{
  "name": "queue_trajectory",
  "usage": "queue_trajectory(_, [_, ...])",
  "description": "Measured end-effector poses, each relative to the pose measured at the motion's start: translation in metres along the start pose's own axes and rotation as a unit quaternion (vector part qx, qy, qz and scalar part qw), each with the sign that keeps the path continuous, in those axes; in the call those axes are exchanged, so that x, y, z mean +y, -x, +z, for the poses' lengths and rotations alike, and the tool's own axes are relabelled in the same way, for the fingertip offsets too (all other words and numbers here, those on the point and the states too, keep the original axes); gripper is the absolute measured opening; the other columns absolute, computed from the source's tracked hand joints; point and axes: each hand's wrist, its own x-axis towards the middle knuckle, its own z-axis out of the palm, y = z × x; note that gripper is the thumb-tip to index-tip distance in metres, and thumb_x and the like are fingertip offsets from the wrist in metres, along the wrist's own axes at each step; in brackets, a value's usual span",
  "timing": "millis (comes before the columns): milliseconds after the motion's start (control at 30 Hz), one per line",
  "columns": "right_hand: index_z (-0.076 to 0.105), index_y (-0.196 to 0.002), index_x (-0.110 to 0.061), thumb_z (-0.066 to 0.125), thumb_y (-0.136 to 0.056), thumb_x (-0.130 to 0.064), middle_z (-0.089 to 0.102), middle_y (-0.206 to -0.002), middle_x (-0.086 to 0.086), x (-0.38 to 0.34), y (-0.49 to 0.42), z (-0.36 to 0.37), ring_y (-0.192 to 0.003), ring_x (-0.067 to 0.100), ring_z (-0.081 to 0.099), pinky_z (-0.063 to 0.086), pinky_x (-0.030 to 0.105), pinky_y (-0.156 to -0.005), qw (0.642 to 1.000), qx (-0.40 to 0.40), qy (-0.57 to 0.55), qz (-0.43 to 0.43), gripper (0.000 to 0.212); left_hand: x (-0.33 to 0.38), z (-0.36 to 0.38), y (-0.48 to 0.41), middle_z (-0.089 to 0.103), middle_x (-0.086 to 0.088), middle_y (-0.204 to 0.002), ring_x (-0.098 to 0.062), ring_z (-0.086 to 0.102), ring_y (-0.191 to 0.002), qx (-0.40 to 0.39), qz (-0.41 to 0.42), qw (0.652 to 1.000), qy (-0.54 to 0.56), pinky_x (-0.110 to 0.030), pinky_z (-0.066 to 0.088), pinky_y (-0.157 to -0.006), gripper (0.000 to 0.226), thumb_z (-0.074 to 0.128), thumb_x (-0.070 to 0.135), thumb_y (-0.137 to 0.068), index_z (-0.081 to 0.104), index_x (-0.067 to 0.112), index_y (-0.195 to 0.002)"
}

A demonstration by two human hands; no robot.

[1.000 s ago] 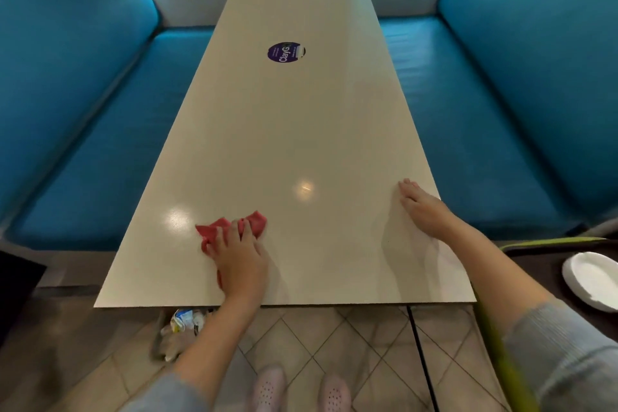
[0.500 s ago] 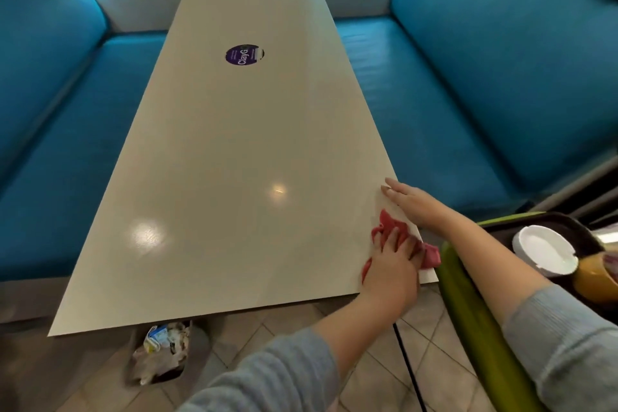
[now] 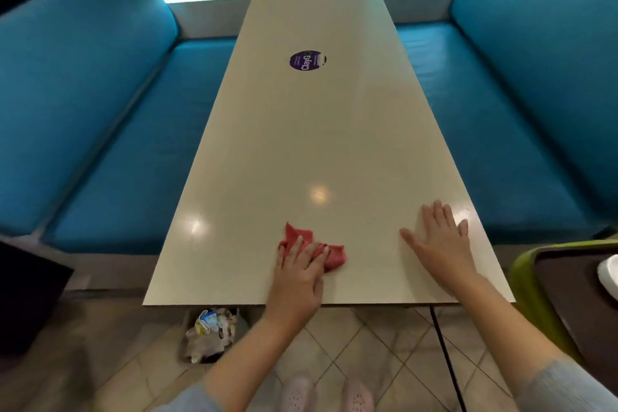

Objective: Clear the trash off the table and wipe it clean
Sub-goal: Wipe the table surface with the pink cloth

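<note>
my left hand [image 3: 299, 273] lies flat on the red cloth [image 3: 334, 259], fingers fairly straight and pressing it down onto the surface [image 3: 317, 144] rather than bunching it. the cloth sits near the front edge, about the middle of its width. half a second ago it was over at the right edge, just beside my other hand, and a second ago it was out on the left side. so the stroke has gone across and is now coming back left. my right hand [image 3: 439, 244] is spread, palm down, on the surface near the right front corner. it holds nothing and looks like a brace.

i see no trash on the surface. only the round purple sticker [image 3: 307, 60] shows, far up the middle. wrappers sit in a bin [image 3: 210, 334] on the floor under the front edge. a tray [image 3: 565, 281] waits off to my right.

i judge the clearing done and the wiping under way. the near strip is getting its passes. the far half toward the window probably needs a longer reach.
</note>
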Motion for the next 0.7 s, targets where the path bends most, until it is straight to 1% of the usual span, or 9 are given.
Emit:
queue_trajectory(67, [0.004,-0.153,-0.016,0.024,-0.094,-0.061,-0.005,-0.160,0.004,-0.021,0.008,0.008,-0.147,0.018,-0.010,-0.007,0.044,-0.117,1.000,0.000,0.006,-0.014,0.077,-0.042,-0.010,0.010,0.059,-0.007,-0.129,-0.036,0.048,-0.126,0.018,-0.059,0.998,0.007,-0.053,0.025,-0.111,0.047,0.037,0.029,-0.085,0.062,0.019,-0.124])
queue_trajectory(200, [0.002,-0.153,-0.017,0.024,-0.093,-0.063,-0.009,-0.160,0.003,-0.058,0.019,0.021,-0.146,0.016,-0.013,-0.010,0.042,-0.117,1.000,-0.008,-0.003,-0.029,0.078,-0.121,-0.034,0.039,0.051,-0.011,-0.138,-0.037,0.037,-0.134,0.053,-0.177,0.983,0.019,-0.056,0.018,-0.111,0.057,0.026,0.035,-0.088,0.058,0.014,-0.129])
queue_trajectory(267, [-0.001,-0.152,-0.018,0.023,-0.093,-0.063,-0.011,-0.160,0.002,-0.073,0.023,0.025,-0.146,0.015,-0.015,-0.010,0.042,-0.117,0.999,-0.012,-0.006,-0.035,0.078,-0.148,-0.044,0.055,0.049,-0.015,-0.139,-0.038,0.034,-0.135,0.077,-0.211,0.974,0.024,-0.057,0.017,-0.113,0.050,0.034,0.029,-0.091,0.058,0.008,-0.129])
queue_trajectory(333, [-0.002,-0.152,-0.018,0.022,-0.093,-0.064,-0.012,-0.159,0.001,-0.086,0.026,0.029,-0.145,0.015,-0.016,-0.011,0.042,-0.116,0.999,-0.017,-0.003,-0.037,0.078,-0.166,-0.050,0.066,0.046,-0.017,-0.141,-0.038,0.031,-0.137,0.098,-0.238,0.966,0.019,-0.055,0.015,-0.114,0.038,0.049,0.013,-0.094,0.056,0.004,-0.130])
queue_trajectory(400, [-0.002,-0.152,-0.018,0.021,-0.093,-0.064,-0.012,-0.159,0.002,-0.094,0.028,0.033,-0.145,0.015,-0.016,-0.012,0.043,-0.117,0.999,-0.015,-0.006,-0.035,0.078,-0.180,-0.054,0.071,0.045,-0.019,-0.141,-0.038,0.032,-0.136,0.111,-0.252,0.961,0.016,-0.055,0.018,-0.114,0.039,0.054,0.002,-0.091,0.055,0.001,-0.130])
queue_trajectory(467, [-0.001,-0.152,-0.018,0.018,-0.091,-0.067,-0.011,-0.160,0.002,-0.096,0.030,0.036,-0.146,0.016,-0.016,-0.011,0.043,-0.117,0.999,-0.011,-0.006,-0.035,0.080,-0.188,-0.057,0.073,0.047,-0.021,-0.138,-0.041,0.037,-0.132,0.122,-0.266,0.956,0.027,-0.055,0.024,-0.112,0.038,0.054,0.000,-0.091,0.055,-0.001,-0.129])
queue_trajectory(533, [-0.001,-0.152,-0.018,0.006,-0.083,-0.073,-0.010,-0.160,0.002,-0.095,0.031,0.037,-0.146,0.015,-0.015,-0.013,0.041,-0.116,0.999,-0.009,-0.002,-0.036,0.088,-0.192,-0.062,0.074,0.049,-0.021,-0.135,-0.040,0.042,-0.123,0.136,-0.295,0.944,0.062,-0.055,0.034,-0.106,0.037,0.050,0.002,-0.093,0.054,-0.002,-0.129])
queue_trajectory(600, [0.000,-0.152,-0.019,0.002,-0.080,-0.073,-0.010,-0.160,0.002,-0.094,0.032,0.037,-0.146,0.014,-0.015,-0.012,0.041,-0.116,0.999,-0.006,-0.006,-0.037,0.090,-0.196,-0.068,0.073,0.049,-0.018,-0.132,-0.037,0.046,-0.116,0.149,-0.318,0.932,0.092,-0.052,0.042,-0.098,0.037,0.045,0.005,-0.096,0.053,-0.001,-0.131])
queue_trajectory(700, [0.002,-0.152,-0.019,-0.004,-0.075,-0.075,-0.010,-0.160,0.002,-0.095,0.035,0.037,-0.146,0.014,-0.015,-0.011,0.040,-0.116,0.999,0.000,-0.022,-0.035,0.095,-0.209,-0.080,0.072,0.048,-0.019,-0.133,-0.036,0.048,-0.115,0.125,-0.343,0.927,0.084,-0.048,0.042,-0.095,0.036,0.041,0.008,-0.098,0.053,-0.001,-0.131])
